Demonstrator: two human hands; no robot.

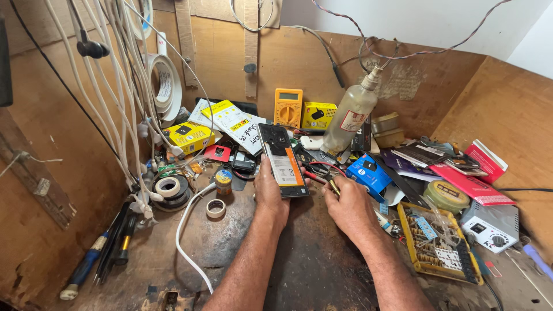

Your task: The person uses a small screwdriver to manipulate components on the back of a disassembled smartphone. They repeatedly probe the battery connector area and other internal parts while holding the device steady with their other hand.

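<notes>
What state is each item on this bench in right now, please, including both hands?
opened phone: back cover off, insides showing, held tilted up.
left hand: gripping the phone's lower edge.
right hand: closed on a small tool beside the phone.
yellow multimeter: propped upright against the back wall.
spray bottle: leaning, capped.
yellow parts box: open, full of small parts.
tape roll: lying flat.

Centre: your opened phone (282,161) stands between tape rolls (168,187) at left and parts tray (438,242) at right.
Upper centre: multimeter (288,107) left of spray bottle (352,112).
</notes>
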